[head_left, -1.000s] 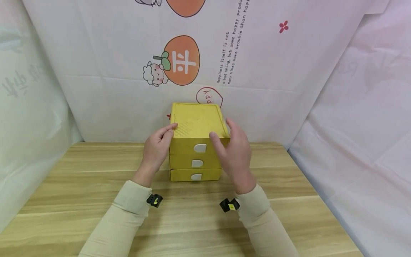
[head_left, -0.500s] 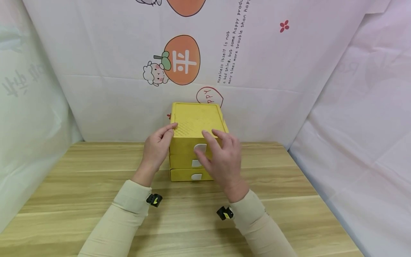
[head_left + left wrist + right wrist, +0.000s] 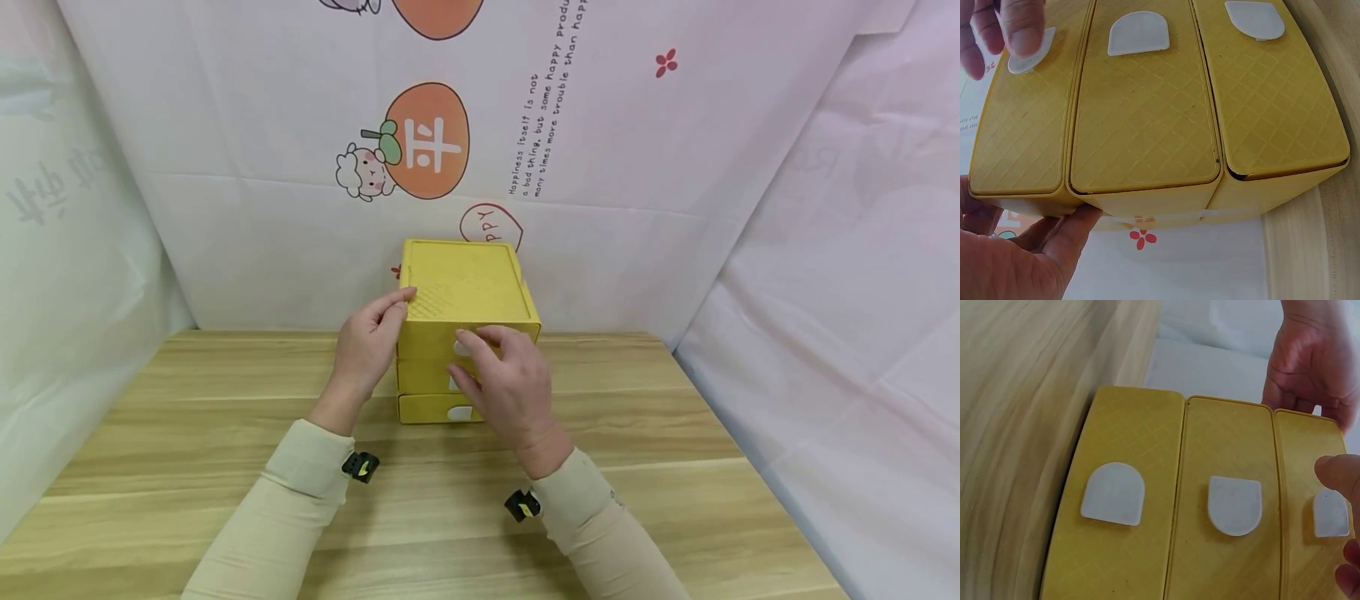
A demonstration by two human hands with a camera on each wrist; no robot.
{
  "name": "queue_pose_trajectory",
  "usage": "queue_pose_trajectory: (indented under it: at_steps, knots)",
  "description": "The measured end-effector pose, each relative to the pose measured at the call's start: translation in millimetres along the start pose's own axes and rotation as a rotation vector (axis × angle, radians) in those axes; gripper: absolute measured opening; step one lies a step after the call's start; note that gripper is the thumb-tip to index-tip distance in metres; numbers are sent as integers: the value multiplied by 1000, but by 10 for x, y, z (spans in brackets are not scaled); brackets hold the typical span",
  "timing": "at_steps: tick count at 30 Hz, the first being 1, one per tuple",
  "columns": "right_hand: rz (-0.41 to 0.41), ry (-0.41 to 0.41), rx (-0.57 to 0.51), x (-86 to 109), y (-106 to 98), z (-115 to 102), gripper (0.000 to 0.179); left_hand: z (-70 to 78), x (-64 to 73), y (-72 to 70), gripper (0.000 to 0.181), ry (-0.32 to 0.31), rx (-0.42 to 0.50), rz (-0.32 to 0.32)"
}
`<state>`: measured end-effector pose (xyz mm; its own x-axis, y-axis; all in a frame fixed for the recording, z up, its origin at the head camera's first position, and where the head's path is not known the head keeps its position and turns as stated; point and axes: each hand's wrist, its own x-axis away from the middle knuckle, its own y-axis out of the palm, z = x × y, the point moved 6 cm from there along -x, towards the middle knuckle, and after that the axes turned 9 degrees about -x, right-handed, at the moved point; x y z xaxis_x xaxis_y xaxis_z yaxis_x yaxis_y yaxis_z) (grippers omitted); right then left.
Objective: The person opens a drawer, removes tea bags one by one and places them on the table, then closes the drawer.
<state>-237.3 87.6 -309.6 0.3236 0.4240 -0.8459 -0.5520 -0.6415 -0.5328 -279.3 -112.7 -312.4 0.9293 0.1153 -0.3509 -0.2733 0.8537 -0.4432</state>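
Note:
A yellow box (image 3: 468, 279) with three stacked drawers stands on the table, its front towards me. Every drawer front carries a white tab; the top tab (image 3: 1331, 515) is partly covered in the head view. My left hand (image 3: 360, 346) holds the box's upper left edge, index fingertip over the top rim and thumb against the side. At the top drawer's front is my right hand (image 3: 513, 379), thumb and index spread with nothing between them. In the left wrist view its fingertip (image 3: 1025, 40) overlaps the top tab. All the drawers sit flush in the box.
The wood-grain table (image 3: 420, 533) extends on both sides of the box and in front of it. Close behind the box hangs a white printed cloth (image 3: 600, 250). More white cloth (image 3: 847, 292) hangs at the right, and another sheet (image 3: 75, 250) at the left.
My right hand has left the box's right side and come round, left and downward, to the top drawer's tab. The left hand and the box have stayed in place.

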Motion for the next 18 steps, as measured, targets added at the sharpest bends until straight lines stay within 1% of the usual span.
queue_pose_trajectory:
  at_steps: [8,18]
  knots:
    - [-39,25,0,34,63,29,44,-3,3,4,39,-6,8,0]
    - [-33,42,-1,19,87,42,34,-17,-23,-6,39,-7,-1,-11]
